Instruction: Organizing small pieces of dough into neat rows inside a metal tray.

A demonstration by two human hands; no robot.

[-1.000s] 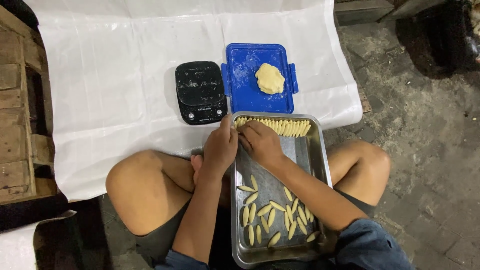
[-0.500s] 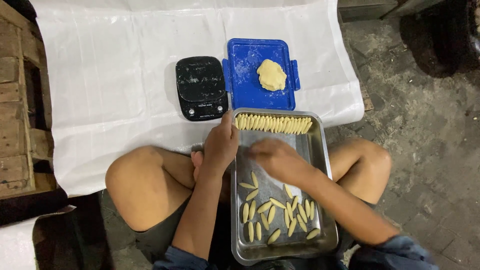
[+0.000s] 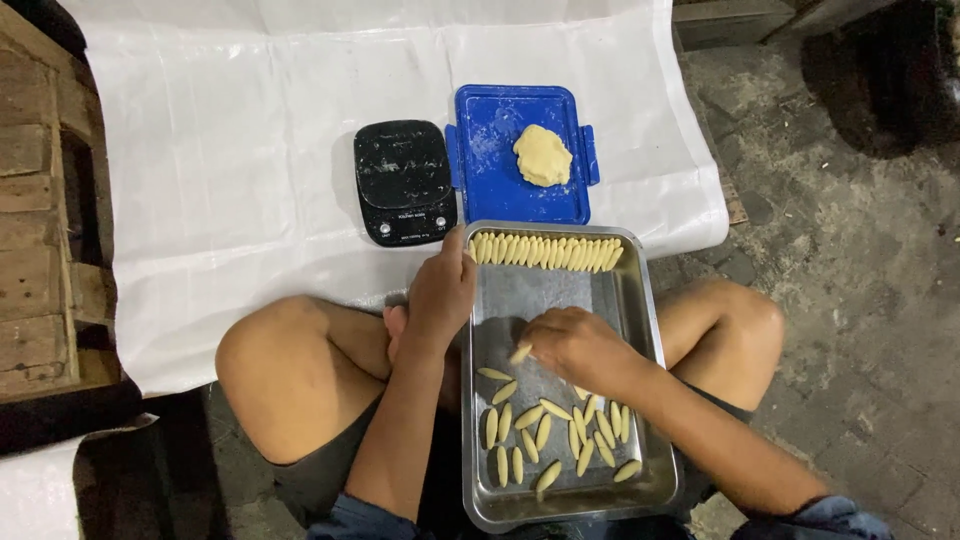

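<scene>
Head view: a person sits over a metal baking tray (image 3: 640, 330).
Right hand (image 3: 575, 345): fingers pinch one small dough piece (image 3: 521, 352), above the tray's middle.
Left hand (image 3: 442, 292): rests on the tray's left rim, holding nothing.
Feel: the piece looks soft and light, easy to squash; best pinched gently at its sides.

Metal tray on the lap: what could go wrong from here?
The metal tray rests across bare knees, so a leg shift could tip it. The left hand sits right beside the neat dough row and may nudge it. The right hand pinches a soft dough piece that could deform.
</scene>
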